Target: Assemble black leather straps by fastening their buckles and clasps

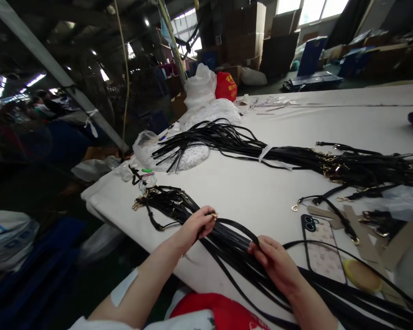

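Observation:
My left hand [200,223] is closed on one end of a thin black strap, with a gold metal fitting [213,214] showing at the fingertips. Pinched between the fingers of my right hand [272,260] is the same black strap [239,226], which arches between the two hands. Beneath both hands a long bundle of black straps [234,247] runs diagonally along the table edge. Its gold-clasped ends [161,201] lie to the upper left of my left hand.
Across the white table [227,183] lies another strap bundle [289,156], tied with a white band [264,153]. A phone [325,247], a round yellow-rimmed object [362,275] and cardboard strips [359,229] are at right. Plastic bags [201,87] and a red bag [226,86] stand behind.

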`<move>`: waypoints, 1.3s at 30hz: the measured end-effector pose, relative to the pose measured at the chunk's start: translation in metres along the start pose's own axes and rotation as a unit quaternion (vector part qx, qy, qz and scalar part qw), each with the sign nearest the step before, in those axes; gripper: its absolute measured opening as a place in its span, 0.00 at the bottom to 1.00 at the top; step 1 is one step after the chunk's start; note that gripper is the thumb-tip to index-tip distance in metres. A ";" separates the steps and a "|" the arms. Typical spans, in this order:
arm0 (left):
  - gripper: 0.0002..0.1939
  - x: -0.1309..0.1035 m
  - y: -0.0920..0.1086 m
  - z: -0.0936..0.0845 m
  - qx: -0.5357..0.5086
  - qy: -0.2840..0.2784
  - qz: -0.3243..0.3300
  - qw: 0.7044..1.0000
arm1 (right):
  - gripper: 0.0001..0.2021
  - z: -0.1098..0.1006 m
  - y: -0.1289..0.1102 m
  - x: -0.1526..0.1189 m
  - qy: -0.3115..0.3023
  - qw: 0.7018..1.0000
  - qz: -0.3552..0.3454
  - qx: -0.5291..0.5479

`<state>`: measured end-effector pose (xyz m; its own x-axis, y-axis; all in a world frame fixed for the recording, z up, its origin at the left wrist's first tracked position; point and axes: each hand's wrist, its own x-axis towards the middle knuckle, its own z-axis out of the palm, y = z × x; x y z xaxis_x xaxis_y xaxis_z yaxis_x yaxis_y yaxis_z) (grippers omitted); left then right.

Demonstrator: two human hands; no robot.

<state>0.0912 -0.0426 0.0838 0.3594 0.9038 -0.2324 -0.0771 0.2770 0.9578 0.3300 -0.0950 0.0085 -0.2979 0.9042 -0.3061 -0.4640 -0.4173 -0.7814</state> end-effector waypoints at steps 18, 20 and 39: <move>0.20 0.003 -0.009 0.021 -0.143 0.010 -0.039 0.989 | 0.18 -0.001 0.000 0.000 0.011 1.000 -0.002 -0.024; 0.22 0.004 -0.010 0.025 -0.132 0.013 -0.033 0.991 | 0.19 0.000 0.002 0.001 0.016 0.999 0.004 -0.041; 0.26 0.007 -0.002 0.032 0.070 0.001 0.050 0.996 | 0.20 -0.001 0.005 -0.002 0.035 0.990 -0.036 -0.130</move>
<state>0.1237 -0.0472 0.0859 0.3539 0.9255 -0.1348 0.0186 0.1371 0.9904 0.3295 -0.0986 0.0046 -0.2094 0.9383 -0.2750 -0.2493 -0.3232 -0.9129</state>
